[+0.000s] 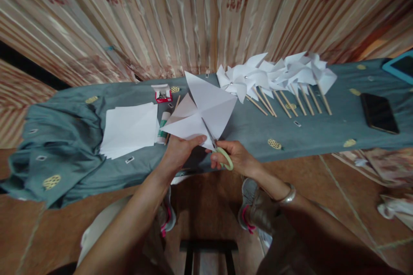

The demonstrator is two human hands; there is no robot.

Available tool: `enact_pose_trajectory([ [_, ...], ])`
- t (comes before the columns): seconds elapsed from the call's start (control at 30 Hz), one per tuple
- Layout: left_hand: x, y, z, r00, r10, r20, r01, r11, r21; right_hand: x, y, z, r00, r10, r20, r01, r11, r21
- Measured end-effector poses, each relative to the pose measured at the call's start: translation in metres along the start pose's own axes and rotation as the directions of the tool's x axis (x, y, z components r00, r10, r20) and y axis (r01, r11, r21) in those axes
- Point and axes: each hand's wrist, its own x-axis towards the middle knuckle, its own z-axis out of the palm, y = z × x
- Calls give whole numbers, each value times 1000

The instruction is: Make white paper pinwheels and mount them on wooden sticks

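Note:
A square sheet of white paper (214, 103) is raised above the cloth, with slits running in from its corners toward the middle. My left hand (183, 148) grips its near edge, thumb on top. In my right hand (234, 157) is a pair of scissors (227, 161) with pale green handles. Their blades lie along the paper's near right part, pointing to its centre. Under and behind the sheet, a glue stick (163, 126) and a thin wooden stick are partly hidden.
A stack of white paper (129, 131) lies at left, near a small red box (163, 94) of metal bits. Several paper pinwheels (274, 73) on wooden sticks lie at the back right. A black phone (380, 113) and a blue-edged tablet (402, 66) are farther right on the grey-green cloth (251, 131).

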Motion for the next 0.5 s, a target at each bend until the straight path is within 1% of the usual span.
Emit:
enact_pose_trajectory([
  [0.27, 0, 2, 0, 1000, 7, -19, -7, 1000, 13, 0, 1, 1, 1000, 0, -11, 0, 999, 35],
  [0.5, 0, 1, 0, 1000, 12, -16, -12, 1000, 12, 0, -2, 2, 1000, -4, -17, 4, 1000, 18],
])
